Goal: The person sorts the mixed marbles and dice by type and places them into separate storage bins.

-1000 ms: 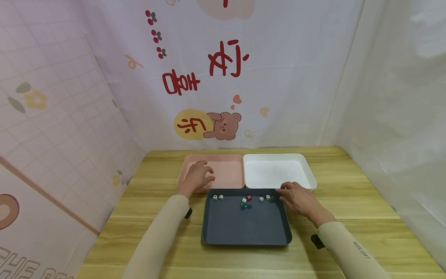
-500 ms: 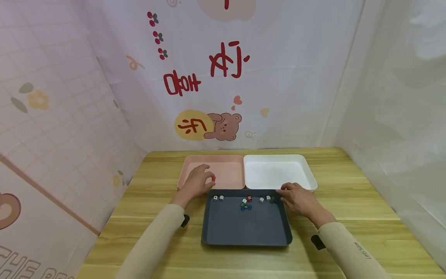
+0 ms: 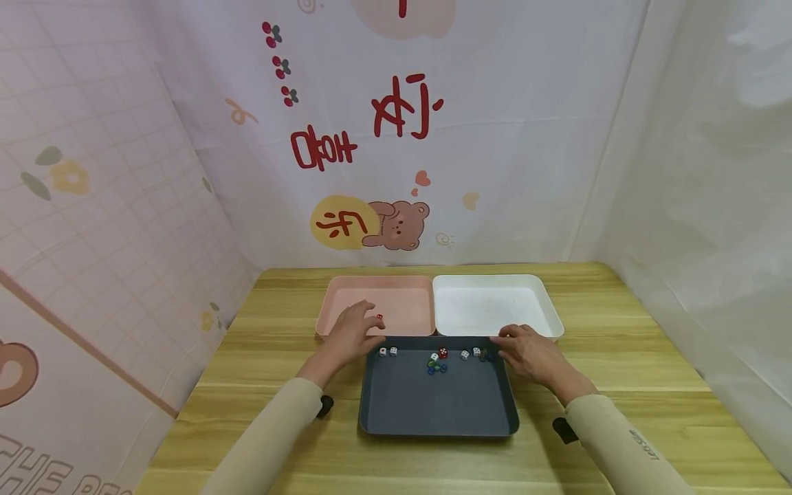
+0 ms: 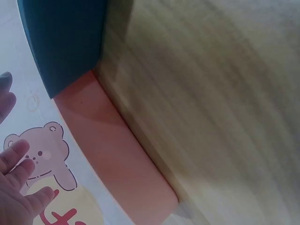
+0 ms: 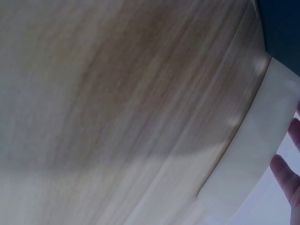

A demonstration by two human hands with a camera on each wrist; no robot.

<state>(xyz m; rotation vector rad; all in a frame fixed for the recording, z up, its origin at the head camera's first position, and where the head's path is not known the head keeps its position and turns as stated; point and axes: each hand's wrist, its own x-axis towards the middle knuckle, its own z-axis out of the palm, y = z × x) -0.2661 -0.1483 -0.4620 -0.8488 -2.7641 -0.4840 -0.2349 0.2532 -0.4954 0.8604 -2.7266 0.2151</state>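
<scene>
My left hand (image 3: 354,332) hovers over the near side of the pink tray (image 3: 413,295), its fingers spread and holding nothing. Beyond its fingertips a small red die (image 3: 379,317) lies in that tray. My right hand (image 3: 529,354) stays by the far right corner of the dark grey tray (image 3: 436,412), fingers loosely bent; nothing shows in them. Along the dark tray's far side lie several white dice (image 3: 393,351), a larger red die (image 3: 443,353) and small blue and green pieces (image 3: 436,368) too small to make out.
A white tray (image 3: 495,302) stands right of the pink one, both behind the dark tray on the wooden table (image 3: 297,419). Printed cloth (image 3: 513,172) hangs behind the table and along its sides.
My left hand has drawn back from the small red die, toward me, and its fingers have spread. The die stays in the pink tray. The right hand has not moved.
</scene>
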